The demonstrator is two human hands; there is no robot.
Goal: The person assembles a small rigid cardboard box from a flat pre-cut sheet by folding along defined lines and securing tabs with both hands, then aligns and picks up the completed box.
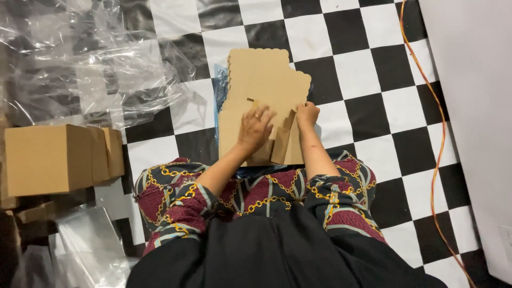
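A flat brown cardboard cut-out [264, 80] with scalloped edges and a small slot lies on the checkered floor in front of my knees. My left hand [255, 128] presses down on its lower middle, fingers spread over a standing cardboard piece [281, 143]. My right hand [308, 114] pinches the right edge of the cardboard near that upright piece. A blue sheet [220, 80] peeks out under the cardboard's left side.
A brown cardboard box [53, 157] sits at the left. Crumpled clear plastic wrap [90, 58] covers the upper left floor, and more plastic [90, 245] lies at the lower left. An orange cable [434, 133] runs along a grey wall [474, 106] at right.
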